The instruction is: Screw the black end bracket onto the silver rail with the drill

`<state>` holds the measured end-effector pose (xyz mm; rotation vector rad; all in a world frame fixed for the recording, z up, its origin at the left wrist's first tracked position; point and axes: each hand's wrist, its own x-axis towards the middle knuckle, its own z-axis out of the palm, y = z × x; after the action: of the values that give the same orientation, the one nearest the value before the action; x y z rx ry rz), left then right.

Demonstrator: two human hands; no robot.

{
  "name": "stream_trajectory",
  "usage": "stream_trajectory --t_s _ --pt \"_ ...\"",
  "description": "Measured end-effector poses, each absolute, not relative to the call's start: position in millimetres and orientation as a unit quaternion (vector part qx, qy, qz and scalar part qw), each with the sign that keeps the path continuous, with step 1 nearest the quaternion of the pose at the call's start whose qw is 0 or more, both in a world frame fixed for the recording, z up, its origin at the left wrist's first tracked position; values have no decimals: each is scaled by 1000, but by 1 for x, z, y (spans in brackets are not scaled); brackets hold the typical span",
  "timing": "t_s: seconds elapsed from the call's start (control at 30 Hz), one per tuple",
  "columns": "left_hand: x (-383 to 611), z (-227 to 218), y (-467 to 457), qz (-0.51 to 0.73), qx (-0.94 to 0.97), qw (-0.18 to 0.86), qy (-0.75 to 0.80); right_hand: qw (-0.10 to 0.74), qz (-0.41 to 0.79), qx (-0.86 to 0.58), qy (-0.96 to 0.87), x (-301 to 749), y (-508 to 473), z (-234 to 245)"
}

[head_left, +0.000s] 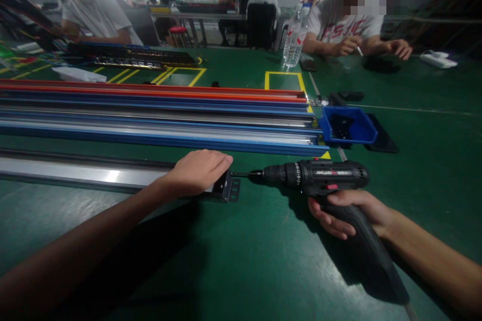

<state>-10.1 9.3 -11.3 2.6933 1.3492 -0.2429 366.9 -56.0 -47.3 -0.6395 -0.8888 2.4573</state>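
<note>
My right hand point(350, 210) is wrapped round the grip of a black power drill point(324, 175), which points left with its long bit level. The bit's tip meets, or nearly meets, the black end bracket point(228, 188) of a long metal channel point(94, 170). Slots show in the bracket's protruding tab. Over the channel's right end lies my left hand point(199, 173), its fingers together and curled over the far edge, gripping it. The fingertips and any screw at the bit are hidden.
Several orange and blue metal channels point(169, 128) lie beyond, parallel. At their right end stands a blue parts bin point(350, 133) holding black pieces. Water bottles point(295, 37) stand farther back on the green table point(425, 200). Other people sit across it, one holding a small white stick.
</note>
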Motion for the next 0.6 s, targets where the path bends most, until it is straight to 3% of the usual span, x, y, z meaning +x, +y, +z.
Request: stream_trajectory --t_s 0.6 --pt "-11 -14 10 -62 879 69 467 217 897 -237 -303 368 -56 -48"
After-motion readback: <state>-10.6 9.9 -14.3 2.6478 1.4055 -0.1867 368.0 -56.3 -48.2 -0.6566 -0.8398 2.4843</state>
